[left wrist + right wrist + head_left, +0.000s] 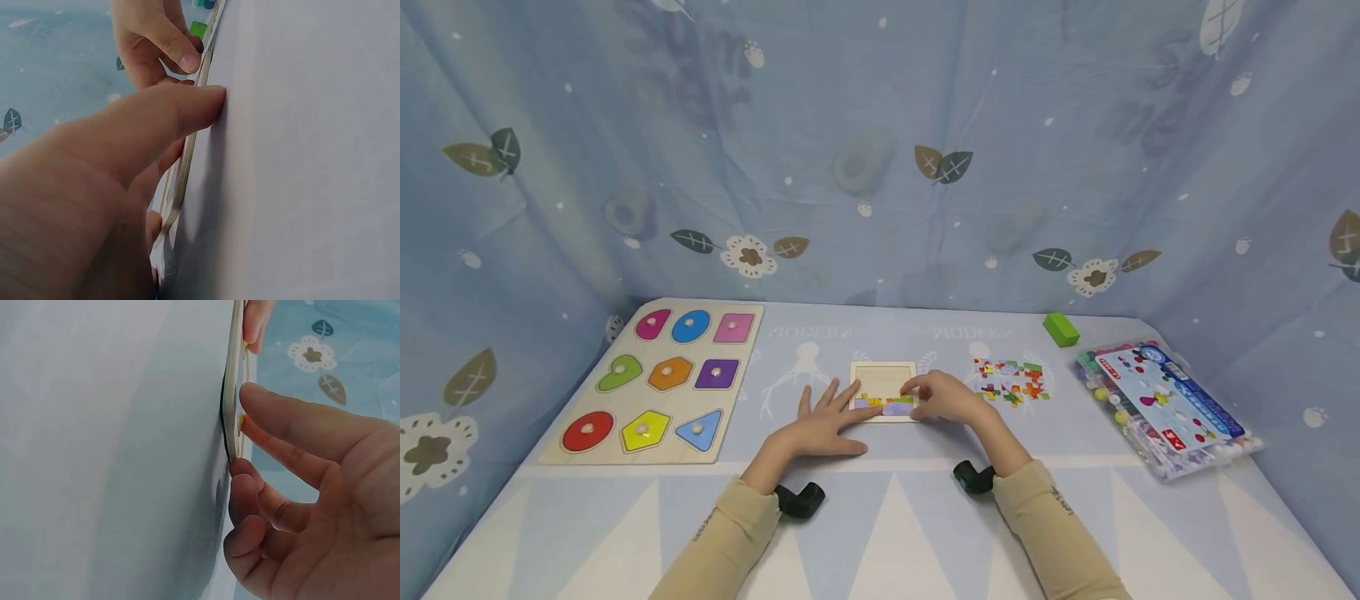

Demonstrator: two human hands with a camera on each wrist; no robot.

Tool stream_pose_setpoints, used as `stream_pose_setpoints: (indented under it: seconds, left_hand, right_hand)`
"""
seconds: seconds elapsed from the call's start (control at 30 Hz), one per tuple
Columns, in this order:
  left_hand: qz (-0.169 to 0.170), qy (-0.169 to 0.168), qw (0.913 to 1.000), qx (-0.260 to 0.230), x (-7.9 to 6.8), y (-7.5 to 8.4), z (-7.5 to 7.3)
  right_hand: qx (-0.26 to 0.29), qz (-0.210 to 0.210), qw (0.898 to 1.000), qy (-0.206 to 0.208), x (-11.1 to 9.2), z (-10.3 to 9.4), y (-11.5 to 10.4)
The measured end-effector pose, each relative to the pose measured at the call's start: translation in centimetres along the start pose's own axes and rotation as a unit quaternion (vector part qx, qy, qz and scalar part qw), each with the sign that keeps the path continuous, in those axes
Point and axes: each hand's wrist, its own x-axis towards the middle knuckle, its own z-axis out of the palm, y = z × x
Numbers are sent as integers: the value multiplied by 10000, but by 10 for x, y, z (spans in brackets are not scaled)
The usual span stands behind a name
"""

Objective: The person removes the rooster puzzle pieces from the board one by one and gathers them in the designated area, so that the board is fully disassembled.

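Observation:
A small wooden puzzle tray (883, 369) lies in the middle of the table, with coloured jigsaw pieces (891, 409) along its near part. My left hand (823, 429) is spread beside it, fingers straight, the fingertips touching its left side and the pieces. At the tray's right side, my right hand (951, 398) has its thumb and index finger round a small jigsaw piece (242, 423), mostly hidden by the fingers. The other right fingers are curled at the tray's edge. In the left wrist view, my left thumb (187, 106) reaches past the tray's near edge (184, 172).
Several loose jigsaw pieces (1011, 381) lie right of the tray. A knobbed shape board (651, 408) lies to the left. At the right are a green block (1061, 330) and a clear box of beads (1168, 408). A patterned curtain (880, 167) hangs behind.

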Motion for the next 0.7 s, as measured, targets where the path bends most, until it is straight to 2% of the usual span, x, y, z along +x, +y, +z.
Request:
stream_pose_setpoints:
  seconds: [0.23,0.43,0.57,0.7]
  left_hand:
    - [13,55,10000,-3,-1,1,0]
    - [60,28,10000,-28,-1,0,0]
    - [51,15,10000,-23,-1,-1,1]
    - [30,28,10000,2,-1,-1,1]
  right_hand:
    - [784,-175,9960,397,-1,1,-1]
    - [1017,-130,9931,572,-1,1,0]
    - [1209,-33,9890,852,-6,-5,4]
    - [1275,110,9871,965,-13,-12,13]
